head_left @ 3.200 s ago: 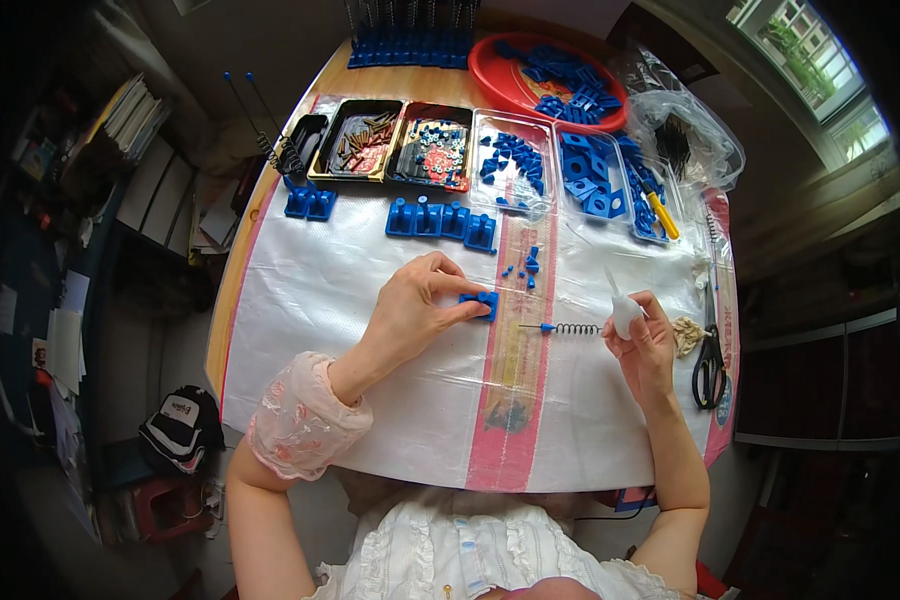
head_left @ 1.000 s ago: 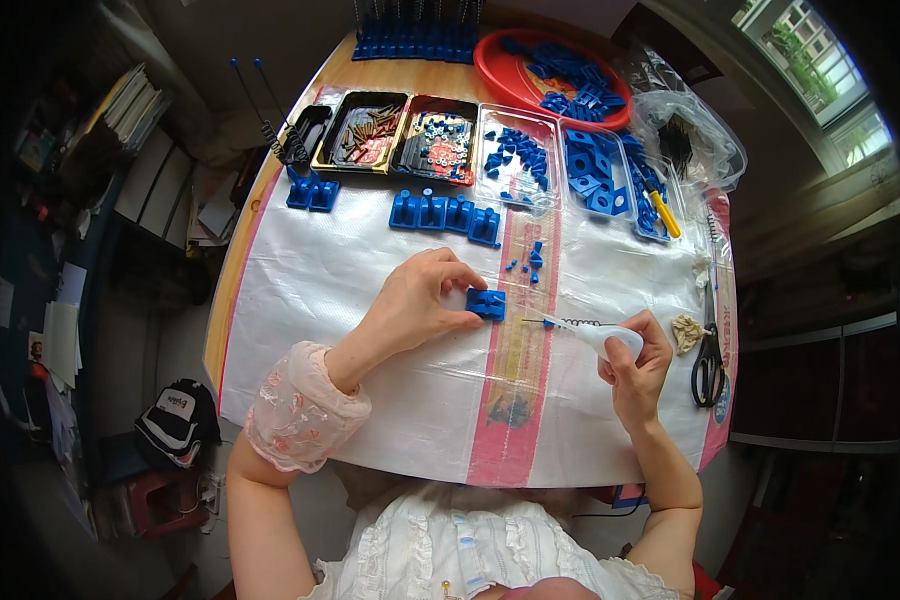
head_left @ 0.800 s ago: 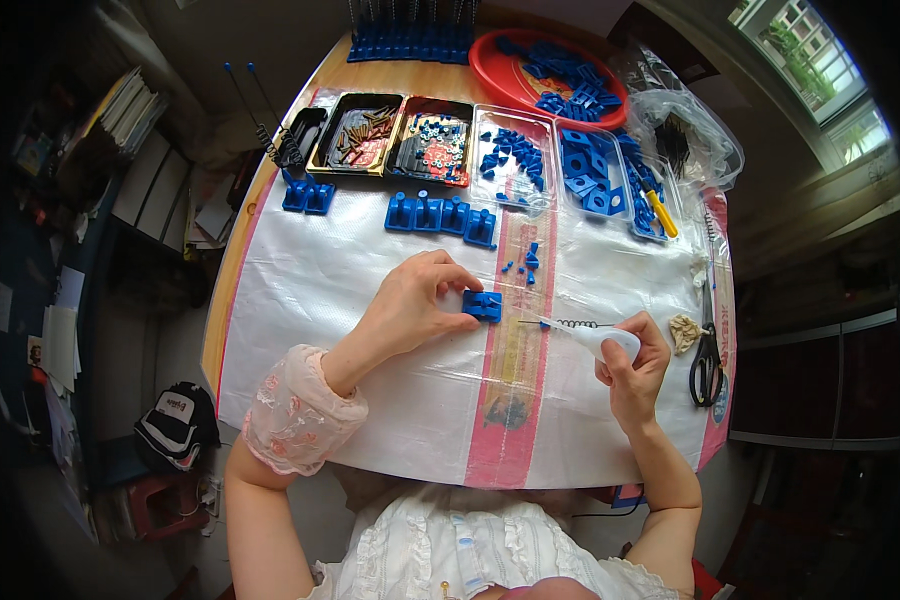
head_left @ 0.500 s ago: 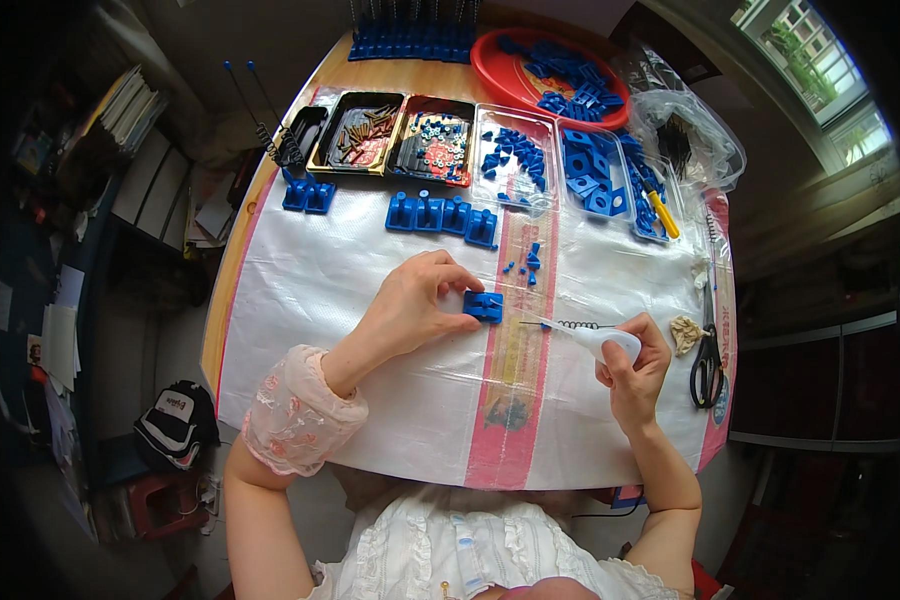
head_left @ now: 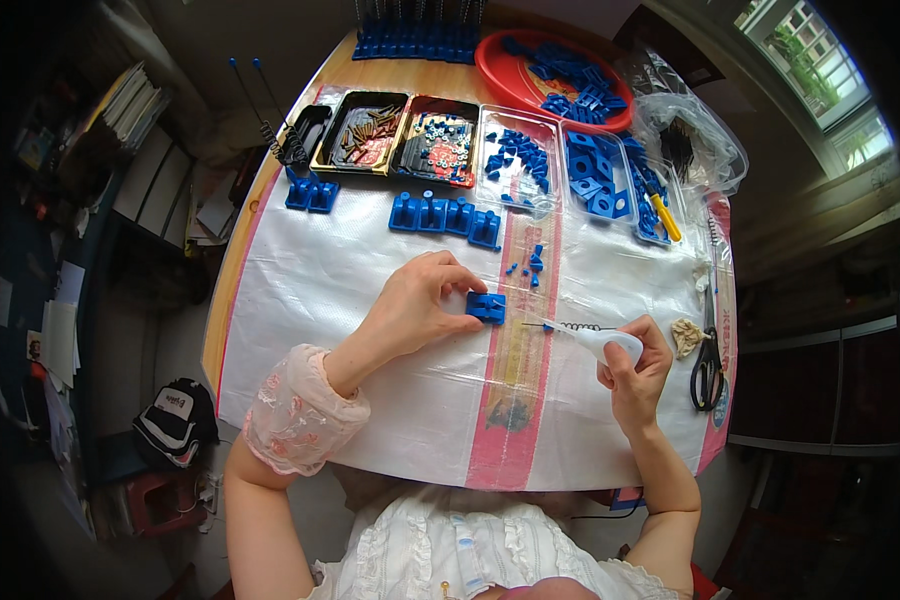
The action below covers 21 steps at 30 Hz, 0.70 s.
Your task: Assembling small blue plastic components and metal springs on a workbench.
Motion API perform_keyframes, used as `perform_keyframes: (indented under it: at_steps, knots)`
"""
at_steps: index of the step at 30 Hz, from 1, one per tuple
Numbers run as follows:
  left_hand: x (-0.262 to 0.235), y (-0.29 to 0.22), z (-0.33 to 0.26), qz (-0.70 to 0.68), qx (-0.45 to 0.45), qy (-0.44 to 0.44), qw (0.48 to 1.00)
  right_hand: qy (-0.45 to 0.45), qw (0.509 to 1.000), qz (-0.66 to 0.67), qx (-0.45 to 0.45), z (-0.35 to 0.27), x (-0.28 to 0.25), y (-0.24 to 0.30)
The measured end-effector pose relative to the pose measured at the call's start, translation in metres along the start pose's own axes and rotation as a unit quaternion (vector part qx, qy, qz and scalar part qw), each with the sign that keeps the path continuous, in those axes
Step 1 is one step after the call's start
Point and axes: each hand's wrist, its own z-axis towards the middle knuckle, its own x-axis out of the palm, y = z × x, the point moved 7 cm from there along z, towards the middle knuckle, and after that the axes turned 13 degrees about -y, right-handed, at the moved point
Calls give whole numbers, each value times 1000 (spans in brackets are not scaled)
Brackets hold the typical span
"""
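Thumb and fingers of my left hand grip the left side of a small blue plastic block, which rests on the white sheet. My right hand is closed around a white squeeze bottle with a long thin nozzle. That nozzle points left, its tip close to the block's right side. Beside the nozzle is a dark coil spring on a thin rod, with a small blue piece on it; I cannot tell whether it touches the bottle. Several tiny blue parts lie just beyond the block.
Farther back sit a row of blue assemblies and trays of brass screws, nuts and blue pieces. A red basin holds more blue parts. To the right are black scissors and a yellow-handled tool.
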Motion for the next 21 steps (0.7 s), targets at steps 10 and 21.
perform_keyframes:
  at_steps: [10,21]
  knots:
    - [0,-1,0,-9,-4,0,1000,2,1000,4,0,0,-1,1]
    - [-1,1,0,-6,7,-6,1000,-22,999,7,35,-2,5,16]
